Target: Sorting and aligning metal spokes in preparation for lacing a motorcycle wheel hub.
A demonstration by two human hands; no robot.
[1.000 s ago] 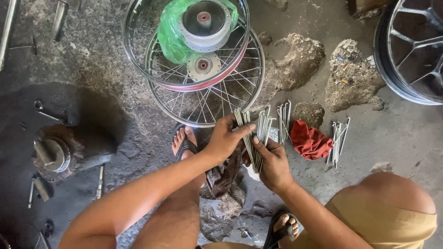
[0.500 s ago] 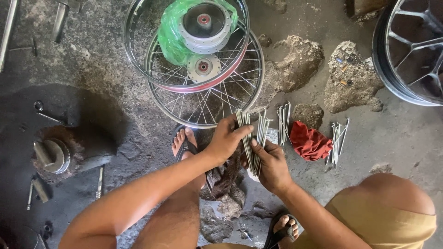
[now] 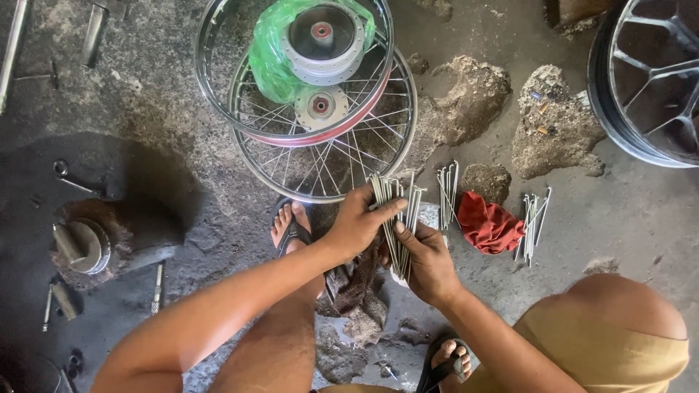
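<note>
Both my hands hold one bundle of metal spokes [image 3: 394, 201] upright over the floor between my knees. My left hand [image 3: 357, 222] wraps the bundle from the left near its upper part. Gripping the lower ends from the right is my right hand [image 3: 426, 263]. Beyond the bundle lies a spoked wheel [image 3: 342, 164] with its hub [image 3: 321, 107] at the centre. On top of it rests a bare rim [image 3: 218, 102] with a grey hub [image 3: 322, 40] in a green plastic bag [image 3: 268, 58].
Two more piles of loose spokes [image 3: 447, 187] [image 3: 532, 222] lie on the floor either side of a red cloth [image 3: 488, 224]. A dark cast wheel [image 3: 648, 80] sits top right. Metal parts and tools [image 3: 80, 244] lie at left. A dark rag [image 3: 357, 287] lies under my hands.
The hands have shifted slightly on the bundle and the spokes sit closer together; everything else stays where it was.
</note>
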